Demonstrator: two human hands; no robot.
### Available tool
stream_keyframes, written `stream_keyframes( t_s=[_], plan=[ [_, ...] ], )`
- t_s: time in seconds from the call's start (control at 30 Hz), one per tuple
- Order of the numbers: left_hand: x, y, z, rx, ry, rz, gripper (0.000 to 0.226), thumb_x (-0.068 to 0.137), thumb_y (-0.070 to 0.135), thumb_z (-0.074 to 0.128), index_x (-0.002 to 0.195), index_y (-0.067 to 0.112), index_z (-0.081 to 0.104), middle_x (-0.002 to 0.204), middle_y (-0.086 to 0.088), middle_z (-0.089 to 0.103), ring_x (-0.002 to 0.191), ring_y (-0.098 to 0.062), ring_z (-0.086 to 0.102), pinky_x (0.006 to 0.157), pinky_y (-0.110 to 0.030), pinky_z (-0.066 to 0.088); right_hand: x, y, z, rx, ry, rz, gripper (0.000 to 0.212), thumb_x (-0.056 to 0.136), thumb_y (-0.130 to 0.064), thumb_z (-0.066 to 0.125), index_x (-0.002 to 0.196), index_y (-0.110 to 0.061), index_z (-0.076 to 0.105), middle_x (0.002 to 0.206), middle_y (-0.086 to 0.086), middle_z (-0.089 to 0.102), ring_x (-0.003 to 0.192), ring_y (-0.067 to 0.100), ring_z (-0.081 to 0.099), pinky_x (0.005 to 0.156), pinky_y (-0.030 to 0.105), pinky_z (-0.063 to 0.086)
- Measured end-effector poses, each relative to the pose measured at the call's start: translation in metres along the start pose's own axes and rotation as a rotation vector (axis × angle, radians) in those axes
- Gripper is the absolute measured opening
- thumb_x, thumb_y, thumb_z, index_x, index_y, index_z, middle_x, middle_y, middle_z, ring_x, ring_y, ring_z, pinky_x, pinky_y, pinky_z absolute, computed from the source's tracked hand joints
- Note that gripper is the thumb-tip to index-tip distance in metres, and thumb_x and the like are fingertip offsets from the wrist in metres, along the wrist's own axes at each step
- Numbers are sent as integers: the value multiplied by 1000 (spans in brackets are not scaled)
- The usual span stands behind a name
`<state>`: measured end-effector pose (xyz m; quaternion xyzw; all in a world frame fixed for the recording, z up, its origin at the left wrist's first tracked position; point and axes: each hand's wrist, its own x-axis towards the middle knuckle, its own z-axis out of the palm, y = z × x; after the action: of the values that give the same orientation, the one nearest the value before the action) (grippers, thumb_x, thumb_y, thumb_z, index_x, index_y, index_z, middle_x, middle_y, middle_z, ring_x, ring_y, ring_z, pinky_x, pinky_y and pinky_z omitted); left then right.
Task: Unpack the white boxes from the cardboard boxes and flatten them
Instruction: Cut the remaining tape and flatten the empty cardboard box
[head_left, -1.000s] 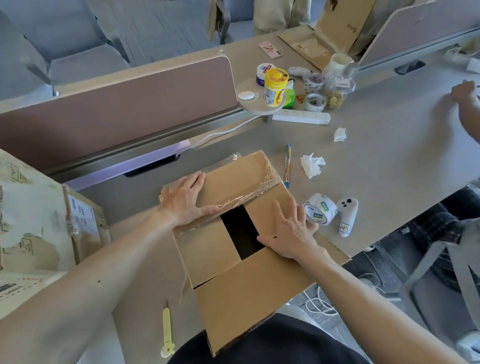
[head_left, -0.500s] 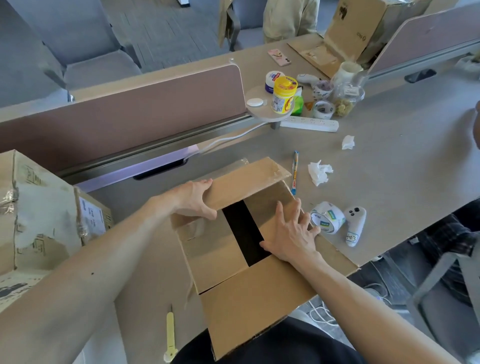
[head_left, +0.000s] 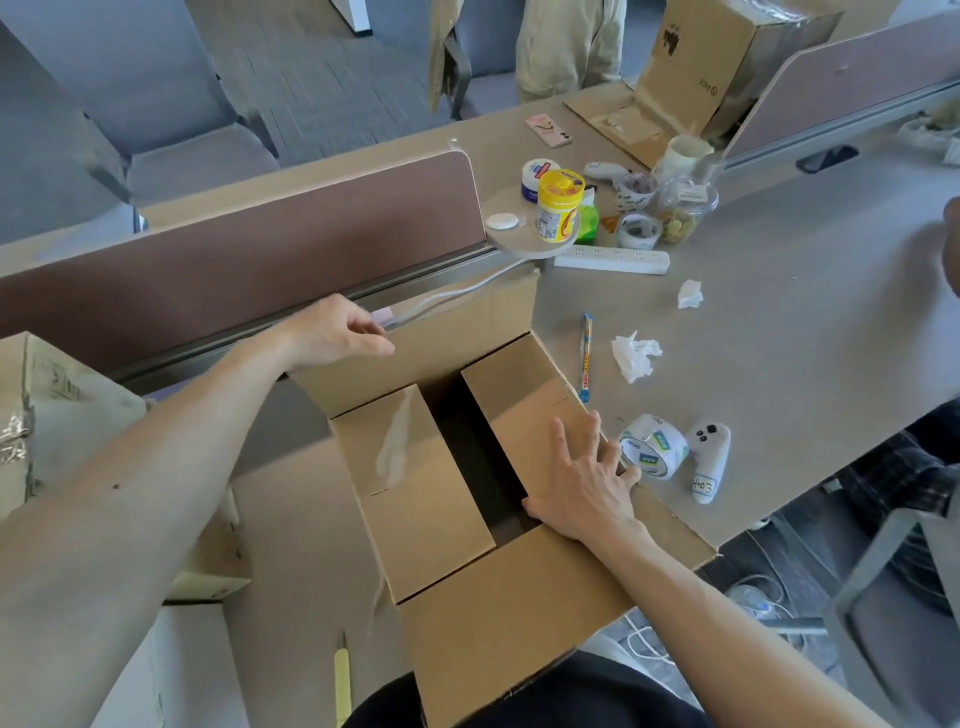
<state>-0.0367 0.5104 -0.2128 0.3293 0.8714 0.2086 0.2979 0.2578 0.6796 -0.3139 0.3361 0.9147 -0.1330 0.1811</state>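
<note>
Lifted since a moment ago, the far flap of the cardboard box (head_left: 441, 493) stands upright, pinched at its top edge by the left hand (head_left: 332, 332). Bare grey desk (head_left: 779, 338) lies right of the box. Right hand (head_left: 587, 483) presses flat, fingers spread, on the right inner flap.

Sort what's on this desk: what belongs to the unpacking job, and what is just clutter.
Job: open box, left hand on its far flap, right hand on an inner flap, worn box, cutter.

Clutter: tape roll, controller, tissues, yellow jar, power strip.
</note>
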Motion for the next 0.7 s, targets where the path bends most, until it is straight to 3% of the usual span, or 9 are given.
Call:
stream_keyframes(
  t_s=[0.07, 0.17, 0.27, 0.33, 0.43, 0.5, 0.6, 0.7],
  plan=[
    [7, -5, -3, 185, 208, -16, 28, 89, 47, 67, 89, 20, 74, 87, 11, 73, 84, -18, 64, 70, -30, 45, 0, -1, 0, -5, 9, 2, 109, 70, -57, 65, 151, -29, -2, 155, 17, -16, 136, 48, 15, 103, 65, 26],
    [18, -23, 16, 395, 401, -133, 42, 96, 46, 57, 124, 15, 64, 119, -9, 68, 112, -35, 60, 91, -44, 49, 0, -1, 0, 2, 22, -2, 108, 68, -56, 65, 150, -30, 0, 155, 17, -12, 134, 47, 19, 103, 64, 30],
    [25, -36, 53, 458, 376, -234, 61, 102, 40, 45, 153, 10, 28, 161, -8, 27, 148, -27, 24, 115, -56, 24, 0, 1, -1, -6, 19, -6, 109, 67, -57, 63, 150, -30, -2, 155, 17, -12, 134, 47, 20, 102, 61, 33],
    [26, -44, 78, 388, 293, -301, 61, 105, 39, 35, 156, 11, 15, 166, -6, 9, 151, -26, 9, 116, -63, 15, -1, 3, -3, -14, 3, -13, 109, 67, -59, 61, 151, -31, -2, 155, 16, -12, 134, 47, 21, 102, 59, 34],
    [23, -53, 111, 198, 204, -350, 61, 105, 46, 19, 155, 12, 17, 164, -9, 12, 148, -33, 11, 111, -68, 20, -3, 6, -10, 24, -5, -43, 106, 66, -62, 60, 149, -34, 1, 154, 13, -4, 132, 44, 27, 100, 55, 37],
    [19, -51, 124, 133, 190, -374, 78, 97, 65, 17, 156, 13, 15, 164, -10, 12, 149, -35, 8, 113, -66, 20, -2, 11, -17, 94, -5, -91, 100, 65, -67, 59, 144, -37, 5, 149, 8, 7, 126, 41, 35, 97, 54, 41],
    [10, -40, 127, 68, 156, -442, 123, 64, 99, 23, 158, 21, 6, 166, -2, -1, 152, -30, -5, 113, -70, 14, 2, 25, -28, 166, -60, -175, 99, 68, -76, 51, 146, -39, 4, 144, 1, 17, 120, 36, 44, 94, 49, 47],
    [3, -20, 129, 44, 139, -512, 136, 52, 102, 41, 157, 27, -2, 166, 0, -13, 151, -30, -14, 109, -78, 6, 5, 39, -43, 260, -136, -246, 97, 74, -75, 47, 151, -36, 3, 144, -3, 27, 125, 32, 45, 95, 41, 43]
  ],
)
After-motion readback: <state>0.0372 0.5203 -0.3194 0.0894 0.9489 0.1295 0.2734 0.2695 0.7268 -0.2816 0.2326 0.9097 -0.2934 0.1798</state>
